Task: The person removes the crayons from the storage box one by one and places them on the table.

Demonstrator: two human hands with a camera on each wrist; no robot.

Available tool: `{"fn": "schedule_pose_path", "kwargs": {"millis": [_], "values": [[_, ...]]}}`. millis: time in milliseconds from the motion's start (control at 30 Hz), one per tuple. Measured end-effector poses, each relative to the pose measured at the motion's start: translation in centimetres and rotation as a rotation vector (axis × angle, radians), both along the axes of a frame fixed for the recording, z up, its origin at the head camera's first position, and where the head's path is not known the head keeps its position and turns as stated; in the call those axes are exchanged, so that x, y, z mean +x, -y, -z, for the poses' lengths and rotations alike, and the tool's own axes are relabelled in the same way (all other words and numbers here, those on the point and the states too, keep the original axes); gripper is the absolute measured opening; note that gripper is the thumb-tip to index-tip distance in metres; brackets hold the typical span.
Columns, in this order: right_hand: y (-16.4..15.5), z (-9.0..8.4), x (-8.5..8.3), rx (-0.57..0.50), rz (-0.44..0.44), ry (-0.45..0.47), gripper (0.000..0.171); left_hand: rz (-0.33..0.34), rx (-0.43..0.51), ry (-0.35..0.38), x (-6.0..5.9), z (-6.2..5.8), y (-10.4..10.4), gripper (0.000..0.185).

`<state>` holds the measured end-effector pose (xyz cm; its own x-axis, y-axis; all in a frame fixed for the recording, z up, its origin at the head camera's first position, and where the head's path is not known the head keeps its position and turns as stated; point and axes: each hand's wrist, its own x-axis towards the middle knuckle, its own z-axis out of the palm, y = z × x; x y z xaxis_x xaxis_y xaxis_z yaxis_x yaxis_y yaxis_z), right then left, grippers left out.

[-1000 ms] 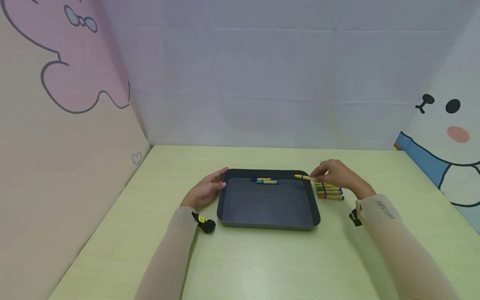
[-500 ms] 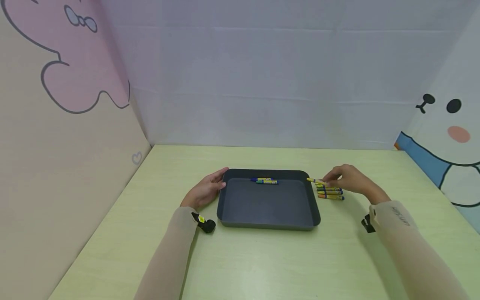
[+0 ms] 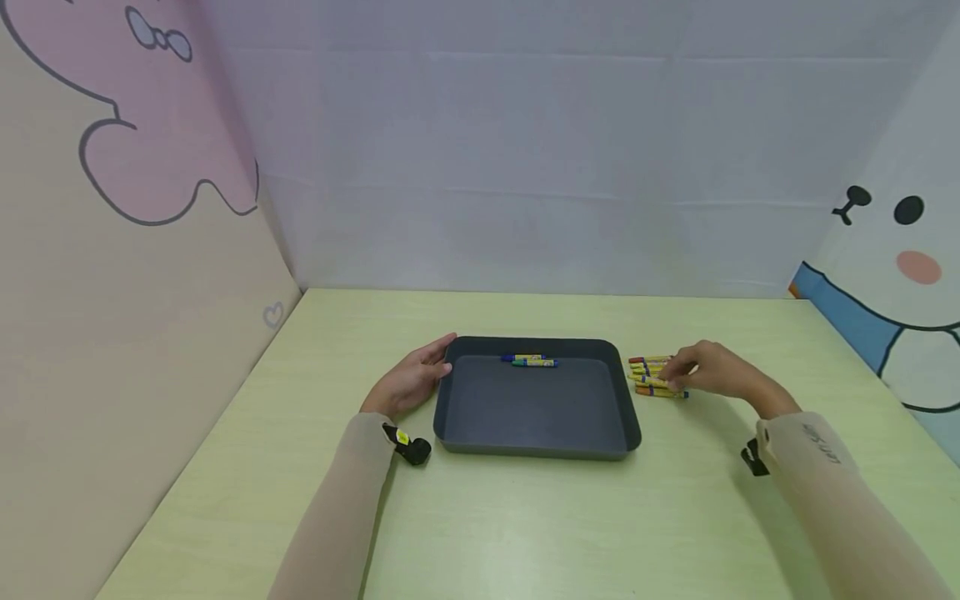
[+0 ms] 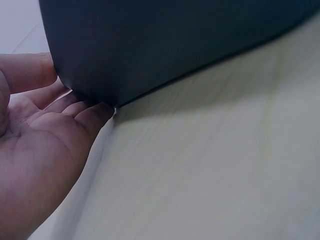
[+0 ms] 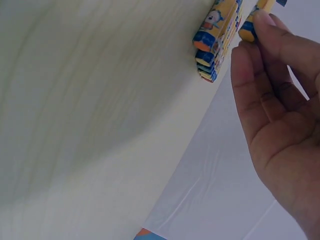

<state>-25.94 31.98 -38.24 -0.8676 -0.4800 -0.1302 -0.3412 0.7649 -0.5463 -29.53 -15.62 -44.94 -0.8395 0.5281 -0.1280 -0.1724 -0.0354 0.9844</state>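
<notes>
My left hand point(image 3: 408, 383) holds the left side of a dark grey tray point(image 3: 536, 412), thumb over the rim. In the left wrist view its fingers curl against the tray's outer wall. Two crayons lie inside near the far wall: a dark blue one point(image 3: 510, 358) and a green one point(image 3: 535, 363). To the right of the tray, my right hand point(image 3: 712, 369) pinches a yellow crayon point(image 5: 247, 30) between thumb and fingers. That crayon is held close above a row of several crayons point(image 5: 215, 30) lying side by side on the table; the hand partly covers the row.
The light wooden table point(image 3: 525, 525) runs back to a pale cloth wall point(image 3: 480, 183). Printed panels with cartoon figures stand at the left point(image 3: 165, 333) and right point(image 3: 885, 250). Black wrist cameras hang under both sleeves.
My right hand has moved rightward and toward me, carrying the yellow crayon from over the tray's right rim to above the crayon row. The left hand and the tray have stayed in place.
</notes>
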Motion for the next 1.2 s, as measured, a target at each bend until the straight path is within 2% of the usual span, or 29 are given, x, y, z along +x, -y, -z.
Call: {"fn": "schedule_pose_path", "kwargs": {"millis": [233, 500, 800, 1200], "values": [[-0.5, 0.6, 0.1, -0.008, -0.006, 0.063, 0.018, 0.007, -0.008, -0.002, -0.1, 0.0, 0.1, 0.067], [-0.9, 1.0, 0.0, 0.021, -0.020, 0.035, 0.014, 0.004, -0.003, 0.004, -0.1, 0.1, -0.1, 0.067], [-1.3, 1.1, 0.0, 0.087, 0.036, 0.039, 0.013, 0.007, 0.002, 0.009, -0.2, 0.1, 0.0, 0.067], [-1.2, 1.2, -0.3, 0.111, 0.099, 0.092, 0.012, 0.008, 0.004, 0.011, 0.0, -0.2, -0.1, 0.067]]}}
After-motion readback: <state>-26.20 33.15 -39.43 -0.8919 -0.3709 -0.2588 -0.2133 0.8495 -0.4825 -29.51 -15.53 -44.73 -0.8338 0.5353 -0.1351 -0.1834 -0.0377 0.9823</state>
